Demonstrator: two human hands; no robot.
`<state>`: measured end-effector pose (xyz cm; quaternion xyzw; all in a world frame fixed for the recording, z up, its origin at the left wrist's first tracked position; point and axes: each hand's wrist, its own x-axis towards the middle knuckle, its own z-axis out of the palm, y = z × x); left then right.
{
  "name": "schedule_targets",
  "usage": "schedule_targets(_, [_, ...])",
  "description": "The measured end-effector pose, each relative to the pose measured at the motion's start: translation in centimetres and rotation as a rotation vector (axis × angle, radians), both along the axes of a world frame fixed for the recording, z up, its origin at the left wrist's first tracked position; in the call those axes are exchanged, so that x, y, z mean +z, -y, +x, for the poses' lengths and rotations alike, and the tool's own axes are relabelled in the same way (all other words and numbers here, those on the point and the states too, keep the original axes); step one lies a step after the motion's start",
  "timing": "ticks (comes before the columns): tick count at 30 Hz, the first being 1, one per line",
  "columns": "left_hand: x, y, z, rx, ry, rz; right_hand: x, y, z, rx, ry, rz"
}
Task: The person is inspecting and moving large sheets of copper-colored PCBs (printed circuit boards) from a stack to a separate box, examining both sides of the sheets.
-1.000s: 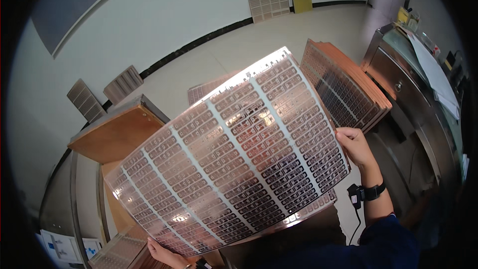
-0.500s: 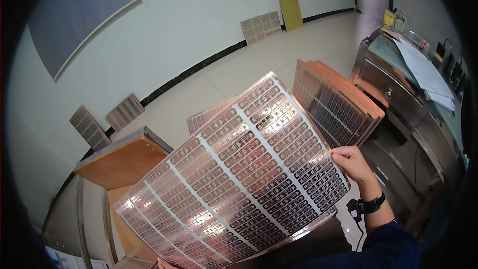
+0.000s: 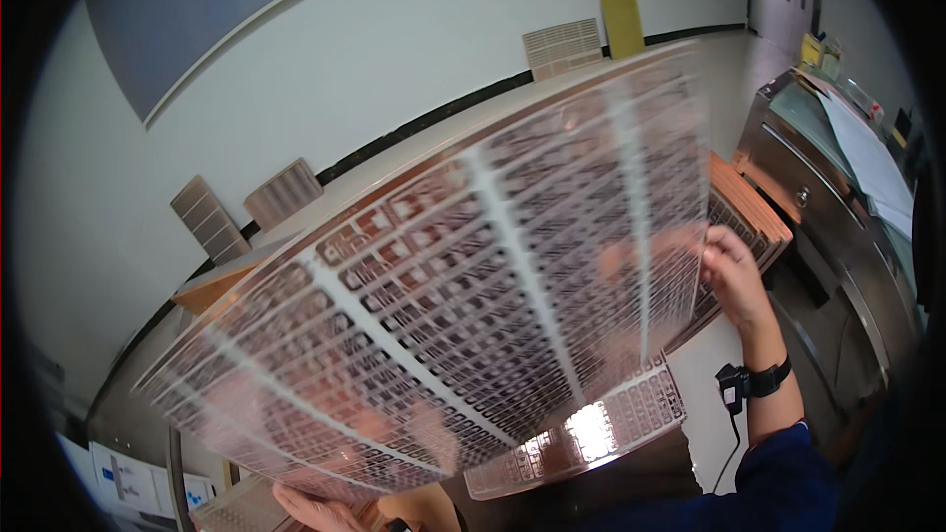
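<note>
A large, thin circuit board panel [image 3: 434,305] with rows of copper pattern and pale strips spans the middle of the head view, tilted and blurred by motion. My right hand [image 3: 734,274] pinches its right edge between thumb and fingers. At the bottom left edge my left hand [image 3: 317,509] is closed on the same panel; part of its fingers is hidden. Beneath the lower right side shows a shiny second panel [image 3: 636,421], lying apart from the raised one. Behind my right hand stands a stack of copper panels [image 3: 751,202], partly covered by the held panel.
A metal desk [image 3: 803,172] with drawer and papers [image 3: 872,163] stands right. Small patterned boards [image 3: 210,220] lean against the left wall; a yellow board [image 3: 623,26] leans farther back. The held panel mostly hides a wooden stand [image 3: 212,288]. A cabled band [image 3: 759,381] circles my right wrist.
The panel has been raised and tilted, and its face now spreads wider across the view. The second panel beneath is more exposed. More of my left hand shows. The whole view has shifted.
</note>
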<state>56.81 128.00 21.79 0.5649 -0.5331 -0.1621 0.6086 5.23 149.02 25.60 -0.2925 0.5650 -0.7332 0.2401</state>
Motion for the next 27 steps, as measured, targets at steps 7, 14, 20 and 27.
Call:
schedule_targets(7, [-1.6,10.0,1.7,-0.294,-0.825,0.182,-2.9,3.8,-5.1,0.356,0.126,-0.516])
schedule_targets(14, [-2.3,10.0,-0.7,-0.442,-0.914,0.254,-0.5,2.2,0.9,0.337,0.022,-0.473])
schedule_targets(20, [-2.0,8.4,-1.5,-0.565,-1.01,0.259,2.0,0.2,2.8,0.231,0.658,-0.22])
schedule_targets(27, [-1.0,5.9,-4.5,-0.834,-1.163,0.308,-3.0,2.5,3.4,0.286,0.472,-0.111])
